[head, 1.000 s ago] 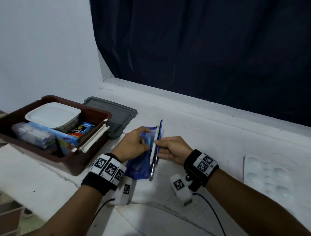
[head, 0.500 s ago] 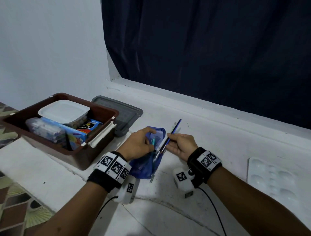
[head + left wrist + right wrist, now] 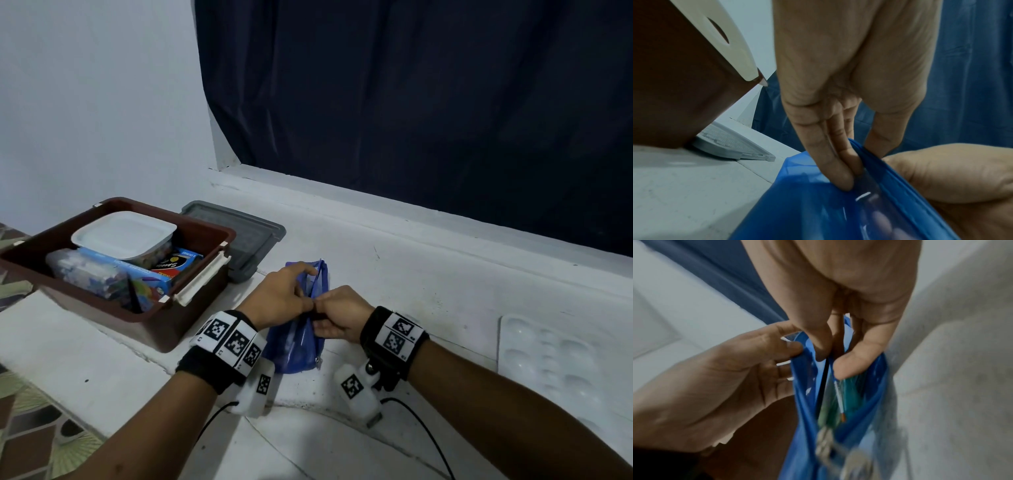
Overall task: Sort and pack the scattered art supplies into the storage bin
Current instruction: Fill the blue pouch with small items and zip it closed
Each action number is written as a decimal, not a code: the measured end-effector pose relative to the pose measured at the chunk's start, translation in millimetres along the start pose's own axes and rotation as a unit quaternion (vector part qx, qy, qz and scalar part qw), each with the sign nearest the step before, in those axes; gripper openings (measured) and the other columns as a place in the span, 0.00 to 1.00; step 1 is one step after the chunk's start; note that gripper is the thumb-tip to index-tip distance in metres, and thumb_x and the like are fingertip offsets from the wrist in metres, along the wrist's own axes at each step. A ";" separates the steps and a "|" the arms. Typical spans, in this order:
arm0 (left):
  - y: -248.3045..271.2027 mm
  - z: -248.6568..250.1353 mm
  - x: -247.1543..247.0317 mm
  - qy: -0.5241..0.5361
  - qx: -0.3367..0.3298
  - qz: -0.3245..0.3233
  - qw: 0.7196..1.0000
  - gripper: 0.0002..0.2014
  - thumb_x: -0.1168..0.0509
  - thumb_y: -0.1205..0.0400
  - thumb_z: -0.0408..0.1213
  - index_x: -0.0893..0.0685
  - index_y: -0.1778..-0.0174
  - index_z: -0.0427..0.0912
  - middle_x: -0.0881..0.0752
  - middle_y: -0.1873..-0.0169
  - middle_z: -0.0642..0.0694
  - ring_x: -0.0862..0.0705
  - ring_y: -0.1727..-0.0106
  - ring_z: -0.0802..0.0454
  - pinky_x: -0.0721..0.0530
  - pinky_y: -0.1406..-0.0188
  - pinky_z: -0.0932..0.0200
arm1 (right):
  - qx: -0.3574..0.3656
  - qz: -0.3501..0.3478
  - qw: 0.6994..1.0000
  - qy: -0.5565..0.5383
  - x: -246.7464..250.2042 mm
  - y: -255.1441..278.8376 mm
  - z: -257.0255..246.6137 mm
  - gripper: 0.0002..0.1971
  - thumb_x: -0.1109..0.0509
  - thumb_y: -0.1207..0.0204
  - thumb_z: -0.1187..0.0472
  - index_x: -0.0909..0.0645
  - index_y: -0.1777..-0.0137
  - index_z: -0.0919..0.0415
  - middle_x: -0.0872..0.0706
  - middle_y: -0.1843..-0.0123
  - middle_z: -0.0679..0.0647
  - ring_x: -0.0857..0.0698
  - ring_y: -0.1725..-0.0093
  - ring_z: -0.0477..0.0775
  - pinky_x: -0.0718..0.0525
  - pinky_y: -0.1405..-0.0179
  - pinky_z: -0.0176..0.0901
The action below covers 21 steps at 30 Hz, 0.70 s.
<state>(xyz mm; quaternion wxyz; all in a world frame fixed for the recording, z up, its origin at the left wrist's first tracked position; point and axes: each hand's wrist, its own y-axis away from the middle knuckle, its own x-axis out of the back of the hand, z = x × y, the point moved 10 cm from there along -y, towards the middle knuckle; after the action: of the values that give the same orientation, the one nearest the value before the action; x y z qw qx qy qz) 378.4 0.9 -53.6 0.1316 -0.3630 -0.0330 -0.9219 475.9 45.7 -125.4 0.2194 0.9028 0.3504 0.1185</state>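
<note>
A blue see-through pouch (image 3: 297,349) lies on the white ledge (image 3: 394,274), just right of the brown storage bin (image 3: 113,317). My left hand (image 3: 306,291) pinches the left lip of the pouch's mouth (image 3: 861,165) and holds it apart. My right hand (image 3: 320,318) is at the mouth, its thumb and fingers (image 3: 833,363) pinching a thin dark brush handle (image 3: 823,379) that runs down inside the pouch (image 3: 871,394). Green and white sticks and metal ferrules show blurred through the plastic. The bin holds a white-lidded tub (image 3: 123,233) and crayon boxes (image 3: 178,263).
The bin's grey lid (image 3: 248,236) lies flat behind the bin, by the pouch's far end. A white paint palette (image 3: 548,359) lies at the right on the ledge. A dark curtain (image 3: 411,102) hangs over a raised sill behind. Patterned floor shows at lower left.
The brushes, which stuck out of the pouch in my right hand, have slid down inside it. My right hand has moved left to the mouth; my left still holds the lip.
</note>
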 end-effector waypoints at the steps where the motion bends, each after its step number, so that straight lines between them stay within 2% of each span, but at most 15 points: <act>1: -0.1 0.1 0.0 0.003 -0.001 -0.001 1.000 0.25 0.27 0.28 0.31 0.22 0.36 0.52 0.18 0.74 0.54 0.22 0.74 0.64 0.28 0.71 0.74 | 0.006 -0.004 0.999 0.033 -0.2 0.7 -2.9 0.04 0.31 0.20 0.65 0.16 0.56 0.63 0.15 0.65 0.58 0.16 0.72 0.50 0.13 0.71 0.39; 5: 0.6 -2.1 -0.5 0.005 0.000 0.000 1.000 0.24 0.28 0.27 0.30 0.22 0.36 0.51 0.18 0.74 0.54 0.21 0.74 0.61 0.25 0.70 0.72 | 0.040 0.024 0.996 0.077 10.7 -0.9 -18.5 0.10 0.30 0.18 0.62 0.18 0.60 0.67 0.18 0.69 0.61 0.16 0.74 0.53 0.11 0.71 0.43; 8: 1.1 -2.6 -2.7 0.000 0.001 -0.003 1.000 0.24 0.29 0.27 0.29 0.22 0.36 0.51 0.17 0.74 0.54 0.21 0.74 0.64 0.26 0.71 0.75 | 0.031 0.048 0.996 0.066 20.0 -3.9 -19.5 0.09 0.29 0.19 0.64 0.16 0.54 0.71 0.15 0.66 0.64 0.13 0.72 0.55 0.08 0.64 0.48; 11: 1.0 -1.3 -3.6 0.002 0.000 -0.006 1.000 0.24 0.29 0.27 0.28 0.22 0.36 0.50 0.17 0.74 0.54 0.21 0.75 0.65 0.26 0.72 0.75 | 0.002 0.041 0.997 0.062 17.2 -4.4 -9.8 0.11 0.31 0.18 0.65 0.16 0.45 0.75 0.13 0.64 0.63 0.12 0.73 0.53 0.09 0.69 0.43; 13: 0.5 -2.2 -5.7 0.009 0.003 -0.009 1.000 0.24 0.29 0.26 0.27 0.22 0.36 0.50 0.17 0.74 0.53 0.21 0.76 0.64 0.24 0.72 0.73 | -0.002 0.035 0.998 0.057 14.0 -4.4 -7.2 0.12 0.32 0.18 0.64 0.17 0.42 0.74 0.13 0.63 0.63 0.13 0.74 0.52 0.11 0.72 0.41; 17: -0.1 -5.6 -11.3 0.029 0.011 -0.026 0.999 0.25 0.28 0.26 0.29 0.22 0.35 0.51 0.16 0.73 0.50 0.19 0.76 0.61 0.21 0.69 0.67 | 0.005 0.056 0.997 0.048 16.1 -8.3 -10.6 0.15 0.31 0.18 0.57 0.17 0.47 0.72 0.14 0.67 0.61 0.15 0.76 0.53 0.13 0.73 0.42; 21: 0.4 -1.5 -13.1 0.036 0.014 -0.037 0.999 0.26 0.27 0.25 0.33 0.26 0.32 0.51 0.15 0.69 0.48 0.17 0.72 0.57 0.19 0.65 0.64 | 0.009 0.047 0.998 0.040 13.0 -13.1 -15.9 0.06 0.32 0.20 0.62 0.17 0.53 0.65 0.17 0.71 0.57 0.19 0.78 0.50 0.16 0.74 0.39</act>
<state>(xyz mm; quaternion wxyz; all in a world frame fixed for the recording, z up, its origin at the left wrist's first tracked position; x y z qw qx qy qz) 386.7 3.1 -63.6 0.1032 -0.3259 -0.0546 -0.9382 471.9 68.2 -117.0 0.1917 0.9147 0.3170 0.1613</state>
